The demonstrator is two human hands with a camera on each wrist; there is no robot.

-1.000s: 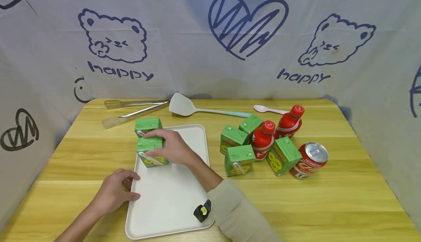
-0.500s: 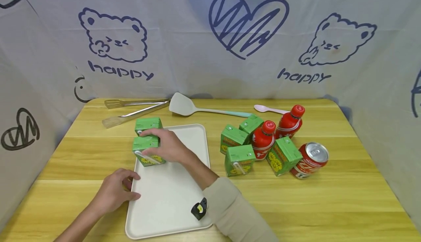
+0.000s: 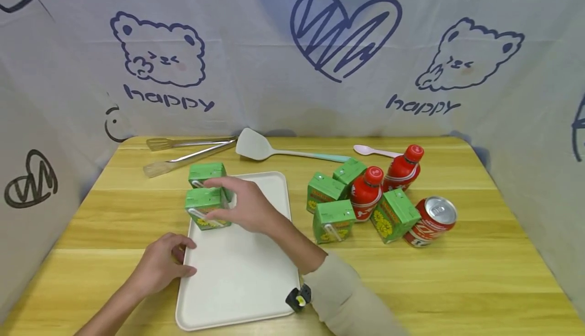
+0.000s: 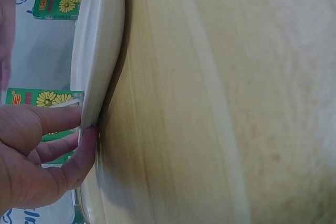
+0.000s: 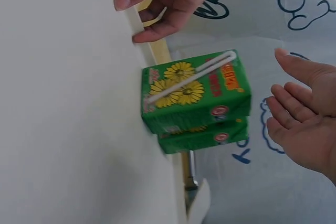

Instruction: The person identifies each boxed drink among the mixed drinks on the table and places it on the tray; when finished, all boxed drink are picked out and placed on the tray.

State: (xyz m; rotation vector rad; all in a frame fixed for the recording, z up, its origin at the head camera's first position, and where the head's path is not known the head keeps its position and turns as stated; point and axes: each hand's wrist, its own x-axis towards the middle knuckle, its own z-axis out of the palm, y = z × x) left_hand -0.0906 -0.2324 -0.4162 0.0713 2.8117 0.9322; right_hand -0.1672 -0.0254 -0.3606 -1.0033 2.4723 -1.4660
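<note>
My left hand (image 3: 157, 267) grips the left rim of the off-white tray (image 3: 237, 285), its thumb and fingers right at the edge in the left wrist view. Two green drink cartons with yellow flowers and white straws stand one behind the other at the tray's far left corner. My right hand (image 3: 253, 206) hovers beside the front carton (image 3: 199, 198), fingers spread and holding nothing. A gap shows between this hand and the carton in the right wrist view. The rear carton (image 3: 206, 169) is partly hidden behind the front one and the right hand's fingers.
Right of the tray stand several more green cartons (image 3: 333, 214), two red bottles (image 3: 365, 194) and a red can (image 3: 431, 222). Along the back lie metal tongs (image 3: 196, 158), a pale spatula (image 3: 256, 145) and a pink spoon (image 3: 365, 150).
The front carton has shifted slightly left to line up with the rear one. My right hand has let go of it and drawn back to the right. The left hand stays at the rim.
</note>
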